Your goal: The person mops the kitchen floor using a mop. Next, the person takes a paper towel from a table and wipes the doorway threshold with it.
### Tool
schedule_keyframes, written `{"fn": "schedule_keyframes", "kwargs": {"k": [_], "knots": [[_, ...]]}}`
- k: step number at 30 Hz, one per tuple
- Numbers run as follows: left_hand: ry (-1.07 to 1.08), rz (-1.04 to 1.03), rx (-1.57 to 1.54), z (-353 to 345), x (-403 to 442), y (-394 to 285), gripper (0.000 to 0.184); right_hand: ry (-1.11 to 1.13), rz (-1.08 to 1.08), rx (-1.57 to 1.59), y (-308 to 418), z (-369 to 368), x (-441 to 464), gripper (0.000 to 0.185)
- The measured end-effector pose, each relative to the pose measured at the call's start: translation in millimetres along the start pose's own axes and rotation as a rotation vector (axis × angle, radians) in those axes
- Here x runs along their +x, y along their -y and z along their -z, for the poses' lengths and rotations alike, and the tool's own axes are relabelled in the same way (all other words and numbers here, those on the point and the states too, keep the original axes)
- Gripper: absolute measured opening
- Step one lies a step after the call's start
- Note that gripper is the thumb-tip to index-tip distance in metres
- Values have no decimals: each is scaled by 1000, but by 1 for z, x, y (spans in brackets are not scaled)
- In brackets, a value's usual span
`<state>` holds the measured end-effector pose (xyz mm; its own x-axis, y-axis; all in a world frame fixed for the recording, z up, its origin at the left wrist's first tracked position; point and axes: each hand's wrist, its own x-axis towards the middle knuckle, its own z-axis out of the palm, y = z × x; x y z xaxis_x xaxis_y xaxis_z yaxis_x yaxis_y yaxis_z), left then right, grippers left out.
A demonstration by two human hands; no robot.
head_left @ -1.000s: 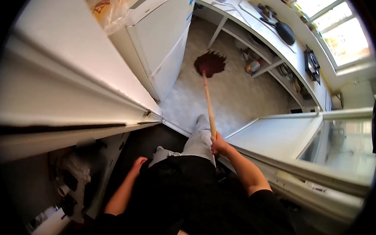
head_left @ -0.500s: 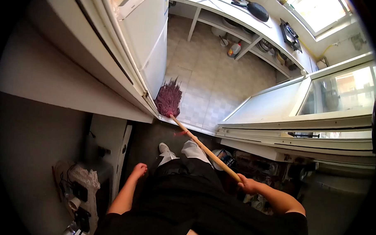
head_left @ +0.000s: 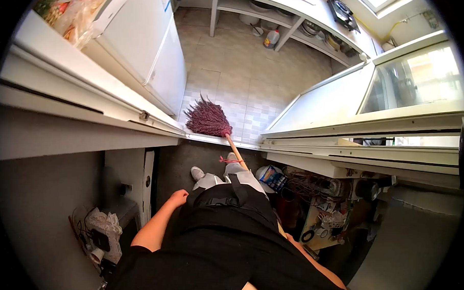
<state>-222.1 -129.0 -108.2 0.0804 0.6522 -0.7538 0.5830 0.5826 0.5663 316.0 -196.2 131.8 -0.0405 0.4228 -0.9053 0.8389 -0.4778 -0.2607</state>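
A mop (head_left: 210,119) with dark purple-red strands lies spread on the light tiled floor, just past the door sill. Its wooden handle (head_left: 238,153) slants back toward my body, with a red tie around it. My black shirt covers the middle of the handle. My right hand (head_left: 288,240) grips the handle's upper part beside my waist; the shirt hides some of the fingers. At my left side, my left hand (head_left: 179,197) hangs with curled fingers and nothing visible in it.
A white refrigerator (head_left: 138,44) stands left of the doorway. Sliding door panels (head_left: 397,94) are on the right. A plastic jug (head_left: 271,39) sits by the counter shelves (head_left: 294,37). A blue-labelled container (head_left: 273,178) and clutter lie near my right leg.
The mop head has shifted right along the sill, its strands now pointing left. My right hand has drawn back against my waist. The view has tilted down and shows less of the counter.
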Motion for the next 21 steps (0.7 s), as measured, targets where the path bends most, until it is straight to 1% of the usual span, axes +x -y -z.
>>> {"fn": "schedule_keyframes", "kwargs": {"k": [1,2,5,8,9,11,12,14,15,16,18,19,20,21], "knots": [[15,-29,54,2,1,-5,24,14,-195,-23,24,7,-17,63],[33,-57,108,3,1,-10,25,2,-166,-30,32,6,-21,63],[-19,-79,68,-3,17,-14,25,-45,-89,-76,28,-5,-29,62],[91,9,76,8,34,-38,25,-81,-14,-104,24,-16,-31,61],[42,-50,76,9,38,-44,25,-97,13,-101,23,-19,-28,61],[-59,-167,-3,13,46,-52,24,-130,68,-16,22,-18,-17,60],[-124,-229,-35,14,49,-54,23,-145,99,87,19,-14,-5,58],[-108,-149,-256,19,49,-57,22,-170,163,296,20,-3,19,55],[-102,-110,-367,21,48,-58,21,-173,196,256,36,12,31,51],[-79,-78,-393,22,44,-57,22,-173,228,215,59,32,46,47],[-34,-7,-447,29,31,-41,23,30,39,508,127,73,66,40],[-68,-19,-315,21,32,-13,23,24,65,617,152,84,85,34],[-41,30,-159,22,26,6,23,17,92,728,177,94,105,29],[-10,80,-3,20,20,18,24,39,150,733,195,107,135,24]]}}
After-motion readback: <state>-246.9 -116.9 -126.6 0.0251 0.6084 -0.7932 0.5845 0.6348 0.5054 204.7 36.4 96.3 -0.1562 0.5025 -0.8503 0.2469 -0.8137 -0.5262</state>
